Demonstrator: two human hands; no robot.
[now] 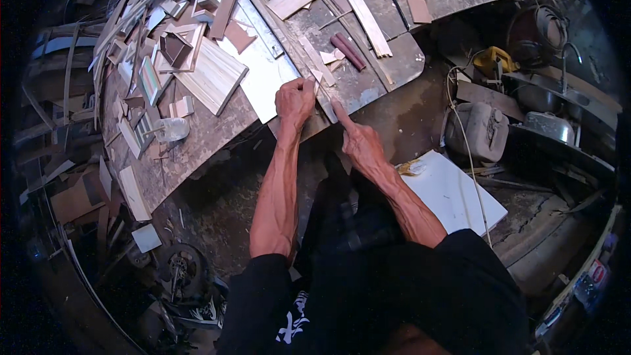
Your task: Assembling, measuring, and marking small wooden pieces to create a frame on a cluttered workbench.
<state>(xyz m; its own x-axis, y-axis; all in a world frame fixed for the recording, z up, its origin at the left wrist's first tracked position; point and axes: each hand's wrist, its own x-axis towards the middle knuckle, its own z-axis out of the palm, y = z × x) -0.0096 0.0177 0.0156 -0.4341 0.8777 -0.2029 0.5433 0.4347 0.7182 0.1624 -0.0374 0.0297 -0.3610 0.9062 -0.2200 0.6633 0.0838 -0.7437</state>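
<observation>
My left hand [296, 101] is closed in a pinch at the near edge of the workbench [368, 95]. A small pale wood chip [317, 75] shows by its fingertips, but what the fingers hold is too small to make out. My right hand [363, 145] has its index finger stretched toward the end of a long narrow board [327, 107], with the other fingers curled under and partly hidden. Nothing shows in this hand. Beyond both hands lie a pale wood strip [317, 59] and two dark red rolls [348, 51] side by side.
A white panel [266, 92] lies left of my left hand. Wooden frames, a slatted pale panel [211, 78] and a plastic cup [172, 130] crowd the bench's left side. Low on the right are a white board [453, 191], a grey jerrycan [478, 133] and a cable [468, 151].
</observation>
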